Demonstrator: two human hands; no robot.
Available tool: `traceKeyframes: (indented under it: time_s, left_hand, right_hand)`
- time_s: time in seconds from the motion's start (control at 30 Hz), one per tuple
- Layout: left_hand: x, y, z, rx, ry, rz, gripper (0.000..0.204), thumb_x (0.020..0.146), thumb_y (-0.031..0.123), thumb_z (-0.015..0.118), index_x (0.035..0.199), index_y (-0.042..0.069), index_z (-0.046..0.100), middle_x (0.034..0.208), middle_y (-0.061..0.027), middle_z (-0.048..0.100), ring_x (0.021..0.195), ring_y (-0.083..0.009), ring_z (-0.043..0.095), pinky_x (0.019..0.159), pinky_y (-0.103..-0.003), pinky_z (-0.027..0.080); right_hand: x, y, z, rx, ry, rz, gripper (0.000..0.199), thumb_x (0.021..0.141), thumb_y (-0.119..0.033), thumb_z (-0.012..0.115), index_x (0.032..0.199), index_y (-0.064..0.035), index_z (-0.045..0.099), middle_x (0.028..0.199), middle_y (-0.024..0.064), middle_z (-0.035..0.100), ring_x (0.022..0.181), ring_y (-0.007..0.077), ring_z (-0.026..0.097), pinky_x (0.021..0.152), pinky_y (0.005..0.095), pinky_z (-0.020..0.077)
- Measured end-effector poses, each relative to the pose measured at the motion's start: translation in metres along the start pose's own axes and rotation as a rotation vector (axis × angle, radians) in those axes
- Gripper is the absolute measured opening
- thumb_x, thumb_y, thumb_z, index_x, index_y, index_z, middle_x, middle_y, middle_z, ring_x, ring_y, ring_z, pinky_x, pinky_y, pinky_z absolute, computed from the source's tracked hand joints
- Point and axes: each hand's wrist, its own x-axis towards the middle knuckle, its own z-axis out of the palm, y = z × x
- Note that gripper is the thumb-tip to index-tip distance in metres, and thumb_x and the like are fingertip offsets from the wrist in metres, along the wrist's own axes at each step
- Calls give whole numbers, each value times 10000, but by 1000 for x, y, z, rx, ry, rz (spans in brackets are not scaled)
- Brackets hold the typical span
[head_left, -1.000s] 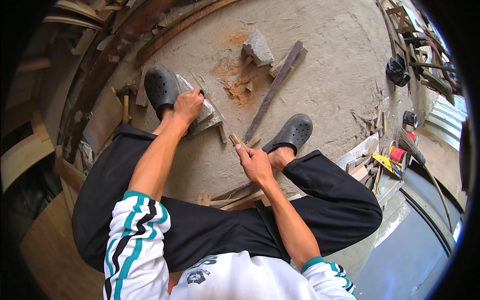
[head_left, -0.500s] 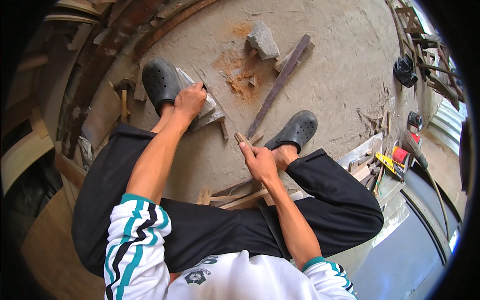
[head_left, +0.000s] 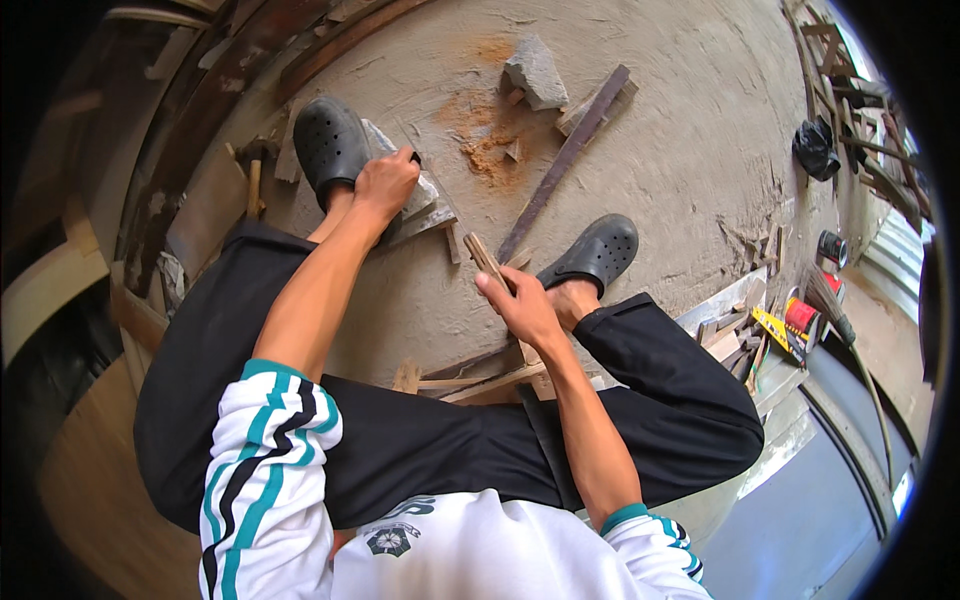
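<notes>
The fingers of my right hand (head_left: 527,308) are clamped on a short brown wooden stick (head_left: 482,257), thumb along its left side, its bare end pointing away from me above a rough, grey-tan concrete floor (head_left: 690,160). Farther off to the left, the fingers of my left hand (head_left: 388,187) curl inward over a flat, grey-white slab (head_left: 428,212); a small dark end shows at the knuckles, but I cannot tell whether my grip is closed on it. The slab lies just right of my left foot, which wears a black perforated rubber clog (head_left: 332,150). My right foot, in a matching black clog (head_left: 600,250), is planted to the right of the stick.

Just beyond my right hand, a long, dark, narrow bar (head_left: 562,165) runs away toward the far right, its far end over a pale wooden offcut (head_left: 612,108). A rough grey chunk of stone (head_left: 538,73) sits left of that end, with orange-brown powder (head_left: 485,150) scattered on its near side. To my left, a tan wooden handle (head_left: 254,190) stands out among boards. To my right are heaped wood scraps (head_left: 725,342), a red can (head_left: 800,314) and a brown broom (head_left: 825,300); farther off slumps a black plastic bag (head_left: 815,148).
</notes>
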Motion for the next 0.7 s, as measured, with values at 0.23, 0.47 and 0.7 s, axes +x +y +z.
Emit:
traceKeyframes:
  time_s: [0.23, 0.47, 0.7]
  left_hand:
    - [0, -3, 3, 57, 149, 56, 160, 812, 66, 573, 696, 52, 682, 917, -102, 653, 822, -305, 713, 684, -391, 582]
    - [-1, -4, 8, 48, 114, 34, 119, 814, 37, 568, 778, -5, 674, 920, -145, 657, 819, -321, 717, 671, -406, 582]
    - [-1, -3, 7, 37, 27, -13, 133, 815, 47, 566, 794, -14, 682, 938, -166, 661, 838, -342, 715, 691, -416, 584]
  right_hand:
    - [-16, -1, 9, -51, 140, -296, 293, 867, -262, 728, 919, 2, 612, 588, 76, 516, 548, 131, 478, 532, 318, 424]
    - [-28, -3, 11, -84, 193, -301, 306, 920, -270, 656, 795, 0, 583, 532, 88, 492, 488, 125, 452, 480, 322, 386]
    - [-30, 1, 10, -87, 183, -321, 302, 936, -248, 611, 781, 5, 557, 538, 119, 501, 464, 182, 456, 480, 356, 385]
